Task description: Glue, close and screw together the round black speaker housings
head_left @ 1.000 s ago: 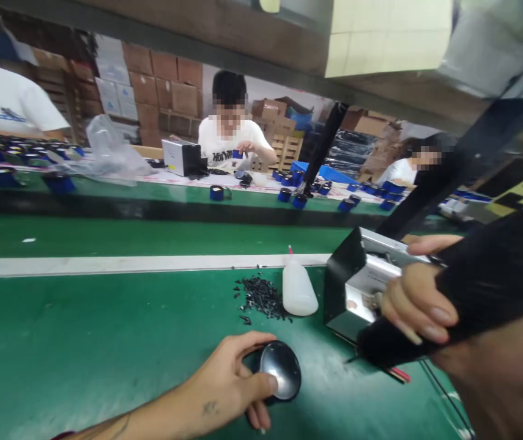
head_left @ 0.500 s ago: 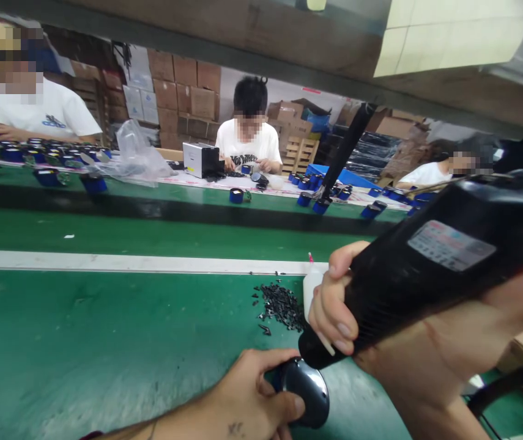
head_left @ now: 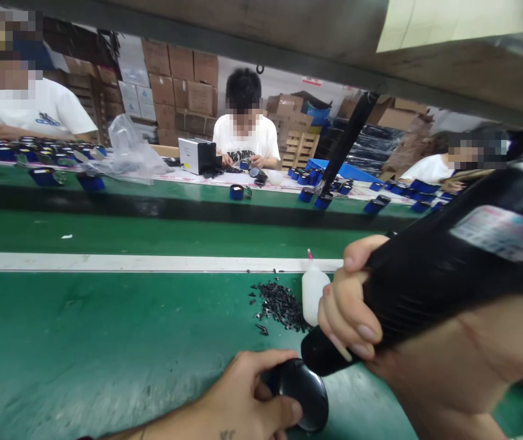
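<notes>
Right hand [head_left: 348, 305] wrapped tight around the front of a black power tool [head_left: 430, 275]; fingers curled over the barrel, thumb on top. The tool's rear runs off the right edge of frame, label on it too blurred to read. Its tip hangs just above, maybe touching, a round black part [head_left: 304, 394]; contact not clear, the tool nose hides it. Left hand [head_left: 243, 403] grips that part from the left side, fingers closed on its rim, thumb along the front; part sits on the green belt [head_left: 82, 342] at bottom centre, lower edge nearly cut off by frame. Left forearm cut off at bottom edge. White squeeze bottle [head_left: 312, 293] with a pink tip stands just behind the right hand, partly covered by it. Small pile of black bits [head_left: 277, 302], probably screws, too small to tell, just left of the bottle. Across the belt, other people sit at a far table [head_left: 243, 183] with blue cylinders [head_left: 237, 192]; a clear plastic bag [head_left: 128, 153] lies at the far left.
</notes>
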`<state>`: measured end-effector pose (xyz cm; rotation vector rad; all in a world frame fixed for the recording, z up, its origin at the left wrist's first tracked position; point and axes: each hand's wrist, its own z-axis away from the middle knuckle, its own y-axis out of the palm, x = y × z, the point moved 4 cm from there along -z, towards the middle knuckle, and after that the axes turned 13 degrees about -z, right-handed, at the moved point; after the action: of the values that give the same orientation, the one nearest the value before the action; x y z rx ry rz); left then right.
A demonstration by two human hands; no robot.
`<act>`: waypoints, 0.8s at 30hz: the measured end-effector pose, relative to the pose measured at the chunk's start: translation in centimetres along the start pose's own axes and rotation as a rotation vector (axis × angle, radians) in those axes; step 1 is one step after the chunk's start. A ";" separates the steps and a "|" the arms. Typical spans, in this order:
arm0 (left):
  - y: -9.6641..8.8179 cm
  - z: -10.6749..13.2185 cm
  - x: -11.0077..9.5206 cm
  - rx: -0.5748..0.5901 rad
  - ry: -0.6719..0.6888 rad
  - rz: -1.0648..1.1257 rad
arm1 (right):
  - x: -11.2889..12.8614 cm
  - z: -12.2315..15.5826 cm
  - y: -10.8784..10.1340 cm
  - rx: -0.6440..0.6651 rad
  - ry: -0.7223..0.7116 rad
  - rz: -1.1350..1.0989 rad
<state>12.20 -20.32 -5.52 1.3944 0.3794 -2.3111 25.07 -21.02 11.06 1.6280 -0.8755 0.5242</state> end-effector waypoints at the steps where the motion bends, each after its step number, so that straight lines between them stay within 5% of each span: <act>1: 0.1 0.0 0.0 0.000 0.000 0.002 | -0.1 -0.1 -0.3 0.042 -0.001 0.015; 24: 0.1 0.2 0.2 0.007 0.000 -0.019 | -0.2 0.4 -2.5 0.031 -0.046 0.105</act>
<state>12.03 -20.47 -5.61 1.4008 0.3865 -2.3299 26.79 -21.18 9.25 1.6339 -0.9950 0.5776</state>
